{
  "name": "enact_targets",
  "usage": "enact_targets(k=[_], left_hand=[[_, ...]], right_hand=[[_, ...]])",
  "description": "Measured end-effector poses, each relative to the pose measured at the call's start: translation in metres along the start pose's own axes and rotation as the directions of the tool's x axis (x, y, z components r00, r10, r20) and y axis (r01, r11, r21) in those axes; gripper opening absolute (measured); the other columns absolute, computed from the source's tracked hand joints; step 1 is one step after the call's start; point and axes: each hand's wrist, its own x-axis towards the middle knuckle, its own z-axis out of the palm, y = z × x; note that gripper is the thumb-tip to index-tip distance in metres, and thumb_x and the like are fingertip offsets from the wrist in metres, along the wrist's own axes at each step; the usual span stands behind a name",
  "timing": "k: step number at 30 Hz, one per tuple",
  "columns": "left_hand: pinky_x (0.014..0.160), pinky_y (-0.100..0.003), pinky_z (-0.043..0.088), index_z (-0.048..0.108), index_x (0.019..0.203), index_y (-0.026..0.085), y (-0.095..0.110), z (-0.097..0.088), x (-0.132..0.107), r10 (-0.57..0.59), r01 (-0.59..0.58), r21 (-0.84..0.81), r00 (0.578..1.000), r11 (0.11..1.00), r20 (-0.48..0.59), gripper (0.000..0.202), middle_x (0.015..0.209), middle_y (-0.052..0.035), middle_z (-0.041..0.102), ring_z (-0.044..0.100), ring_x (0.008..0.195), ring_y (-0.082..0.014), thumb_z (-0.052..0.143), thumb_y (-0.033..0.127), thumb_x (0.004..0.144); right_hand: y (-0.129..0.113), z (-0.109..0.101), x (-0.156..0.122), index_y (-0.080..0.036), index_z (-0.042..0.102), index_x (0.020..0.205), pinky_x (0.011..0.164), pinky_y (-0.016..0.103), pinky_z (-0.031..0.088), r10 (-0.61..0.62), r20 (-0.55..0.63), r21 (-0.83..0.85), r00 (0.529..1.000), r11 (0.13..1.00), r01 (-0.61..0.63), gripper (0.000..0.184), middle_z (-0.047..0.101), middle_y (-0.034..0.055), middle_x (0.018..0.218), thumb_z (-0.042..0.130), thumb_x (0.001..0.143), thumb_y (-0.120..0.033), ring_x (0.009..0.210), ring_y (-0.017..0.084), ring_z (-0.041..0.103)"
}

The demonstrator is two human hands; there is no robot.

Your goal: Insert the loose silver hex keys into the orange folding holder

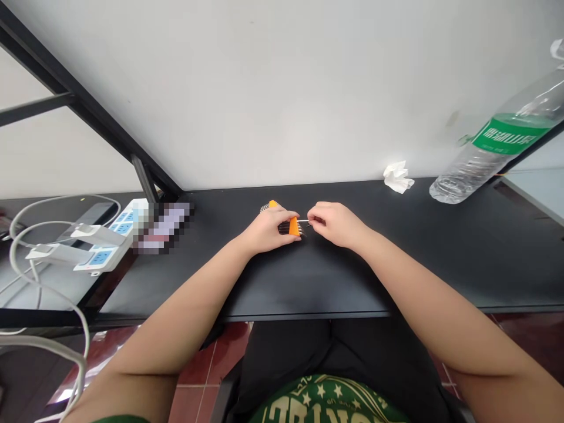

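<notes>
My left hand is closed round an orange holder, with its thumb and fingers on either side. Several thin dark metal rods run through the holder; striped ends and another orange part stick out above the hand. In my right hand, thumb and fingertips pinch the end of a thin silvery rod, which reaches across to the orange holder. The exact kind of rods is too small to make out. Both hands are just above the black tabletop, near its middle.
A crumpled white tissue and a large clear bottle with a green label stand by the wall at right. To the left are a blurred-out flat object, a white power strip with plugs, and looping white cables. A black frame post rises there.
</notes>
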Motion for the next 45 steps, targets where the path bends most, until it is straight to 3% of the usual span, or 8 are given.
enact_targets(k=[12,20,26,29,31,36,41,45], left_hand=[[0.09,-0.038,0.057,0.071,0.124,0.021,-0.003,0.004,0.0,0.028,-0.028,0.006,0.999,1.0,0.024,0.051,0.109,-0.0089,0.071,0.068,0.101,-0.0253,0.081,0.048,0.082],[0.092,-0.039,0.057,0.073,0.12,0.023,0.001,0.003,0.0,0.046,-0.045,-0.048,0.999,0.998,0.012,0.046,0.108,-0.0077,0.073,0.067,0.103,-0.0254,0.083,0.045,0.082],[0.093,-0.038,0.055,0.075,0.117,0.021,0.009,-0.002,-0.001,0.048,-0.042,-0.233,0.999,0.972,0.022,0.048,0.109,-0.0072,0.075,0.067,0.105,-0.0249,0.087,0.046,0.078],[0.095,-0.038,0.055,0.076,0.116,0.021,0.013,-0.005,-0.001,0.041,-0.022,-0.342,0.998,0.939,0.049,0.046,0.11,-0.0066,0.076,0.067,0.106,-0.0243,0.088,0.044,0.077],[0.096,-0.038,0.056,0.076,0.115,0.021,0.014,-0.006,-0.001,0.034,-0.008,-0.404,0.998,0.915,0.057,0.045,0.111,-0.0065,0.077,0.069,0.106,-0.0242,0.088,0.041,0.077],[0.104,-0.041,0.055,0.074,0.124,0.019,0.009,-0.006,-0.001,0.007,0.007,-0.475,1.0,0.88,0.028,0.055,0.117,-0.0095,0.077,0.071,0.11,-0.0261,0.09,0.04,0.076],[0.101,-0.042,0.056,0.076,0.12,0.019,0.011,-0.006,-0.001,0.018,-0.005,-0.406,0.999,0.914,0.028,0.051,0.114,-0.0095,0.077,0.07,0.107,-0.026,0.089,0.042,0.077],[0.098,-0.039,0.056,0.077,0.117,0.021,0.016,-0.006,-0.001,0.027,-0.009,-0.385,0.999,0.923,0.042,0.045,0.11,-0.0078,0.076,0.07,0.104,-0.0243,0.088,0.041,0.078]], right_hand=[[-0.01,0.0,-0.004,-0.018,0.071,0.091,0.064,0.03,0.034,-0.048,0.03,-0.186,0.998,0.981,0.053,0.033,0.061,0.0072,0.099,0.042,0.106,-0.018,0.067,0.014,0.046],[-0.009,0.002,-0.005,-0.018,0.076,0.09,0.072,0.03,0.045,-0.15,-0.024,-0.025,0.988,0.989,0.149,0.034,0.067,0.0081,0.102,0.045,0.105,-0.017,0.078,0.016,0.058],[-0.01,0.004,-0.002,-0.021,0.08,0.089,0.076,0.032,0.051,-0.152,-0.14,0.249,0.978,0.951,0.183,0.024,0.072,0.0053,0.094,0.058,0.098,-0.016,0.081,0.017,0.065],[-0.011,0.005,0.0,-0.022,0.081,0.086,0.074,0.031,0.051,-0.023,-0.13,0.489,0.991,0.868,0.085,0.014,0.072,0.0033,0.09,0.068,0.091,-0.018,0.078,0.016,0.064],[-0.01,0.005,0.001,-0.021,0.081,0.088,0.07,0.03,0.051,0.081,-0.028,0.658,0.996,0.752,-0.043,0.009,0.072,0.0034,0.091,0.074,0.089,-0.026,0.076,0.015,0.064],[-0.003,0.006,0.003,-0.018,0.078,0.098,0.062,0.027,0.049,0.199,0.152,0.869,0.968,0.44,-0.227,0.032,0.071,0.0044,0.087,0.079,0.088,-0.048,0.068,0.013,0.06],[0.001,0.015,0.005,-0.017,0.068,0.087,0.056,0.025,0.043,0.237,0.228,0.883,0.944,0.358,-0.303,0.038,0.063,-0.0007,0.074,0.087,0.08,-0.05,0.061,0.01,0.054],[-0.002,0.019,0.006,-0.02,0.058,0.081,0.054,0.026,0.038,0.285,0.277,0.821,0.918,0.426,-0.38,0.045,0.057,-0.0039,0.062,0.086,0.079,-0.055,0.056,0.011,0.047]])
